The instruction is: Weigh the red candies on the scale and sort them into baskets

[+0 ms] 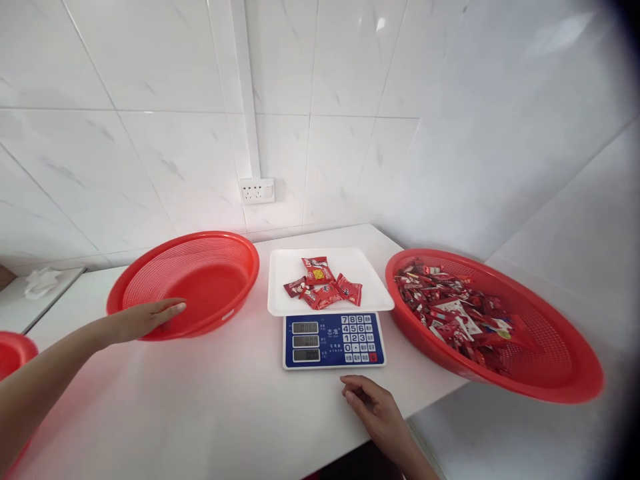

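Note:
My left hand point(143, 318) reaches over the near rim of a red plastic basket point(237, 257), thumb and fingers stretched out. A dark red patch shows low in the basket just beyond it; I cannot make out what it is. My right hand point(373, 407) rests in front of the digital scale point(334, 341), loosely curled, with a gap between thumb and forefinger and nothing seen in it. On the scale's white tray point(283, 267) lie several red snack packets point(317, 270), overlapping in the middle. The scale's displays point(306, 328) are lit too faintly to read surely.
At the right, a tilted red basket point(565, 347) holds many small red packets point(450, 300) and overhangs the table edge. Part of another red basket point(17, 347) shows at far left. Behind the white table point(210, 400) is a tiled wall with a socket point(257, 191).

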Demonstrator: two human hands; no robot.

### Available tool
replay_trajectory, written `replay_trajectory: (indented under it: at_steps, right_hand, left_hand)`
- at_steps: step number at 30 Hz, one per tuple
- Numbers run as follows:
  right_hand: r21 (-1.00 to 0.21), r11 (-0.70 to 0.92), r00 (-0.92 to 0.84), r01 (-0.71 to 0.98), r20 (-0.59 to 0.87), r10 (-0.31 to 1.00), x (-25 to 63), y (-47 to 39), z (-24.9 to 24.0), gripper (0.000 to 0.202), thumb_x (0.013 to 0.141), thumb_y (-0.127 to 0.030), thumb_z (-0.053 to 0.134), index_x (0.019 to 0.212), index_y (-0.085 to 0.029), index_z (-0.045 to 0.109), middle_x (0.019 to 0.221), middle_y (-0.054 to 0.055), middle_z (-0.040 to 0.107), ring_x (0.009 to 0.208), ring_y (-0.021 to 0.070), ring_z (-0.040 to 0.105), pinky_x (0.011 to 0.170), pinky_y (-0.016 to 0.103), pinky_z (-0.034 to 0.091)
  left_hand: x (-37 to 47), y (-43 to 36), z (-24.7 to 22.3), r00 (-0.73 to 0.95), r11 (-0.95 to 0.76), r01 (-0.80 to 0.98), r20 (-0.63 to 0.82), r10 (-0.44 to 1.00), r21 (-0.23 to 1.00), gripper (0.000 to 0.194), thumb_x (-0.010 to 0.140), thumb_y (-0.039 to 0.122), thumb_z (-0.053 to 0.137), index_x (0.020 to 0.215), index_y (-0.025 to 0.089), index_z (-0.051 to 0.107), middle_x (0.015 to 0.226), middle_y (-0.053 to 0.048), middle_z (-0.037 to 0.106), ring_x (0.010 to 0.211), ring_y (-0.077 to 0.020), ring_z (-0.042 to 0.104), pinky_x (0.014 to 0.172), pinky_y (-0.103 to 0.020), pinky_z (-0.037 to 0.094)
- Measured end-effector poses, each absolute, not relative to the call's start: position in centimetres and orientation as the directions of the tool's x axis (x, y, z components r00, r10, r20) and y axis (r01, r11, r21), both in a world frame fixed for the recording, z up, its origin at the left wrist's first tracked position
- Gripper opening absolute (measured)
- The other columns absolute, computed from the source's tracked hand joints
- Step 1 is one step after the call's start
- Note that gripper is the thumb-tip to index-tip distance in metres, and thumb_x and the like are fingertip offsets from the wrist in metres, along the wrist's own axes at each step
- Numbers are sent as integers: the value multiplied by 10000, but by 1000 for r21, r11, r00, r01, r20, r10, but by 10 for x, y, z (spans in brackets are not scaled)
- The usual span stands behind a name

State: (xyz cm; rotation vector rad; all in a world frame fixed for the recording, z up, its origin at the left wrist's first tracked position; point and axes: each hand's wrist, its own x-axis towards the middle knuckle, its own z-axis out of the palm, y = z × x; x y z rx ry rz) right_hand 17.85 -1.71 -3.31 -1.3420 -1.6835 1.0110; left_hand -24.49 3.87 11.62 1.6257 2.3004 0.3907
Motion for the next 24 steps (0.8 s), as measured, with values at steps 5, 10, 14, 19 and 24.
replay_trajectory:
  at_steps: [5,10,14,19,24]
  right_hand:
    - [-910,126,-174,395,61,983,178,-15,-35,289,796,-391,527,955,-189,660,843,63,680,774,191,631,707,280,517]
    - [-909,124,-152,397,68,986,176,-14,-39,301,790,-407,536,956,-190,663,840,60,682,771,191,630,699,277,515]
    - [-908,143,-134,394,98,986,175,-16,-41,301,791,-409,540,954,-190,666,816,55,680,746,186,630,678,267,516]
    - [-904,169,-137,393,125,983,175,-18,-43,305,805,-416,517,957,-195,662,803,51,674,741,184,625,675,270,516]
    - [-910,165,-155,380,114,981,176,-17,-42,322,807,-434,504,962,-196,656,818,55,670,745,183,621,685,277,517]
  left_hand:
    - [-231,51,134,-241,289,915,-196,951,280,489,788,532,425,1164,233,516,1059,-50,649,949,-253,589,763,-336,457]
    - [-141,76,131,227,-230,934,42,973,274,423,858,490,327,1180,273,494,1234,-25,551,1125,-230,492,901,-359,421]
    - [-81,104,114,453,-443,864,17,892,239,378,839,337,418,1199,245,490,1238,-31,547,1142,-202,476,929,-314,402]
    - [-54,132,93,510,-506,846,20,860,167,385,778,257,483,1158,203,526,1099,-90,621,1067,-276,520,965,-463,326]
    - [-56,132,100,464,-470,868,78,882,157,314,805,207,411,1076,207,570,999,-75,646,945,-246,583,875,-402,412]
